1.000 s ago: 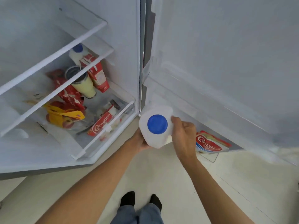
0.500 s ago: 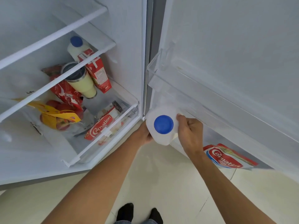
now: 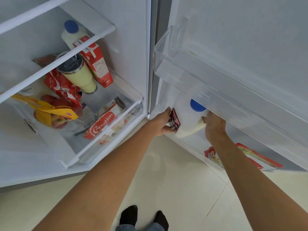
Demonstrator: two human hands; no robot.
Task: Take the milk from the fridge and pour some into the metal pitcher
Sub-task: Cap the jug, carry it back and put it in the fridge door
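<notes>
A white milk jug [image 3: 189, 120] with a blue cap [image 3: 197, 105] and a dark label sits tilted in the lower bin of the open fridge door, partly under the clear upper door shelf [image 3: 208, 84]. My left hand [image 3: 162, 123] grips its labelled left side. My right hand [image 3: 214, 125] holds its right side near the handle. A second blue-capped milk bottle [image 3: 72, 35] stands at the back of a fridge shelf. The metal pitcher is out of view.
Inside the fridge stand a red carton [image 3: 97, 64], a pale steel tumbler [image 3: 78, 74], red snack bags, a yellow bag of apples [image 3: 50, 112] and a Carnation pack [image 3: 103, 125] in the drawer. A red pouch [image 3: 253, 157] lies in the door bin. Tiled floor and my feet below.
The jug has moved forward and to the right, from in front of the door into the lower door bin under the upper shelf. Both hands went with it.
</notes>
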